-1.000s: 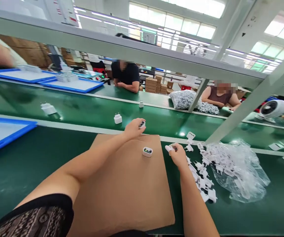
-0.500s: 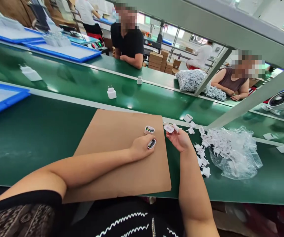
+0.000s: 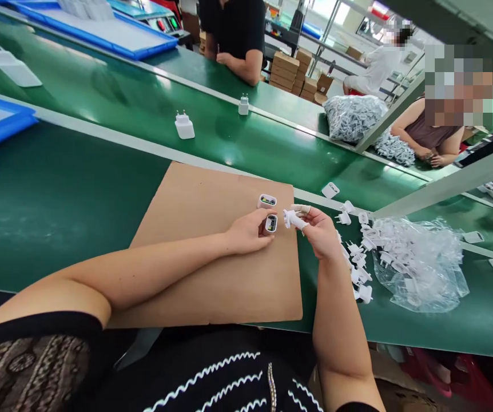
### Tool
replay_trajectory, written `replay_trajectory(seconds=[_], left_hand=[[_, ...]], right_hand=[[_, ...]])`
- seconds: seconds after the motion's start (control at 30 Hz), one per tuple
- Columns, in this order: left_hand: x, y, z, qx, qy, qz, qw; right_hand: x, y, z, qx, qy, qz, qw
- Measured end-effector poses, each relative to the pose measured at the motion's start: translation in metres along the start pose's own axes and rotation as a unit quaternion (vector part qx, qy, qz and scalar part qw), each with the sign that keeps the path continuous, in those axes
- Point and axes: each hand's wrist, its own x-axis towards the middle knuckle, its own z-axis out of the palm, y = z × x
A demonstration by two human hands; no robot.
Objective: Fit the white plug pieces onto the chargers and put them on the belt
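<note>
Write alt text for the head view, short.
Over a brown cardboard sheet, the left hand holds an open white charger shell facing a white plug piece held in the right hand. A second shell lies behind; loose plug pieces spill from a plastic bag.

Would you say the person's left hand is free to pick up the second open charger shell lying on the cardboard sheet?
Probably not as things stand. The shell lies close beyond the left hand with nothing between them, but that hand already grips another shell, and the right hand holds a plug piece.
</note>
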Motion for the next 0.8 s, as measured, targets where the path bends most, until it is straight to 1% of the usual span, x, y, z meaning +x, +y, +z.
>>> replay_trajectory(seconds=[0.1, 0.17, 0.27, 0.3, 0.33, 0.4, 0.43, 0.47, 0.5, 0.57, 0.67, 0.8], left_hand=[[0.002, -0.004, 0.000, -0.025, -0.014, 0.009, 1.000], [0.005, -0.006, 0.000, -0.037, -0.009, -0.003, 0.999], [0.008, -0.007, -0.003, -0.054, 0.011, -0.012, 0.998], [0.009, -0.007, -0.005, -0.061, 0.008, -0.007, 0.998], [0.009, -0.007, -0.007, -0.074, -0.007, -0.001, 0.997], [0.010, -0.008, -0.012, -0.112, -0.065, 0.003, 0.992], [0.010, -0.008, -0.014, -0.129, -0.092, 0.001, 0.987], [0.010, -0.008, -0.016, -0.138, -0.106, -0.001, 0.985], [0.010, -0.009, -0.017, -0.140, -0.106, 0.001, 0.984], [0.011, -0.009, -0.016, -0.128, -0.072, 0.008, 0.989], [0.012, -0.008, -0.013, -0.112, -0.030, 0.019, 0.993], [0.013, -0.009, -0.010, -0.108, -0.021, 0.029, 0.994]], right_hand=[[-0.005, 0.000, 0.007, -0.144, 0.030, -0.065, 0.987], [-0.008, -0.001, 0.011, -0.204, 0.030, -0.091, 0.974], [-0.012, -0.003, 0.016, -0.213, 0.027, -0.095, 0.972], [-0.013, -0.004, 0.017, -0.212, 0.028, -0.092, 0.972], [-0.013, -0.006, 0.018, -0.218, 0.029, -0.090, 0.971], [-0.015, -0.008, 0.020, -0.246, 0.027, -0.096, 0.964], [-0.015, -0.009, 0.021, -0.263, 0.023, -0.108, 0.959], [-0.017, -0.010, 0.021, -0.278, 0.020, -0.123, 0.952], [-0.018, -0.010, 0.022, -0.294, 0.015, -0.140, 0.945], [-0.020, -0.010, 0.023, -0.330, 0.002, -0.169, 0.929], [-0.023, -0.008, 0.025, -0.383, -0.013, -0.183, 0.905], [-0.021, -0.005, 0.030, -0.424, -0.021, -0.197, 0.884]])
